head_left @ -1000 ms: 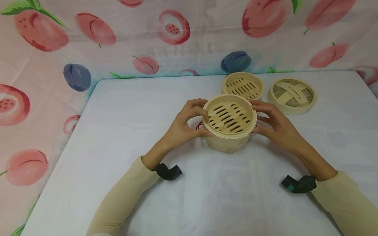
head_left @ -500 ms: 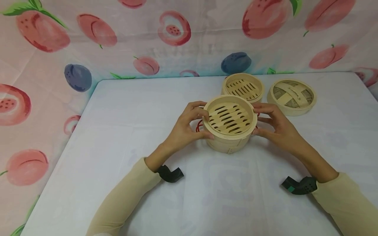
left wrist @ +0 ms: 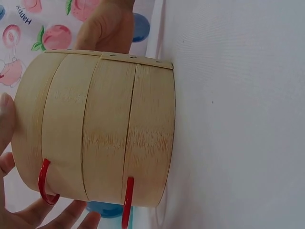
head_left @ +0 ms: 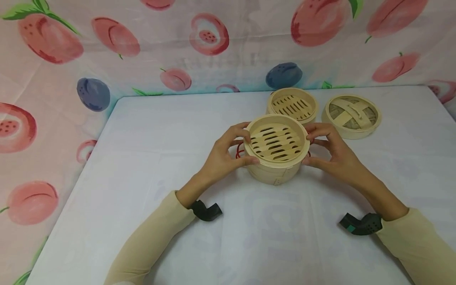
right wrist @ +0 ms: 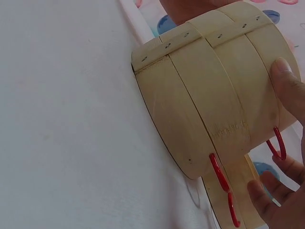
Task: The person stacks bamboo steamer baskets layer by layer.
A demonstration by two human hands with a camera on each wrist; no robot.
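Note:
A round bamboo steamer basket (head_left: 276,172) with a slatted top tier stands in front of me, its layers stacked one on another. My left hand (head_left: 224,154) grips its upper tier from the left, thumb at the front and index finger curled over the rim. From the right, my right hand (head_left: 331,152) holds the same tier, its thumb (right wrist: 286,86) pressed on the outer wall. Red loops (left wrist: 44,181) hang on the side of the stack. In the left wrist view, the bamboo wall (left wrist: 107,129) shows seams between layers.
Right behind the stack stands a second slatted steamer basket (head_left: 293,105). A woven bamboo lid (head_left: 352,116) with a small handle lies to its right. All stand on a white-covered table (head_left: 160,130), with a fruit-patterned cloth (head_left: 246,51) behind it.
The stack has stayed nearly in place. Both hands shift their fingers slightly along the rim, and the left thumb has slid a little farther right across the front.

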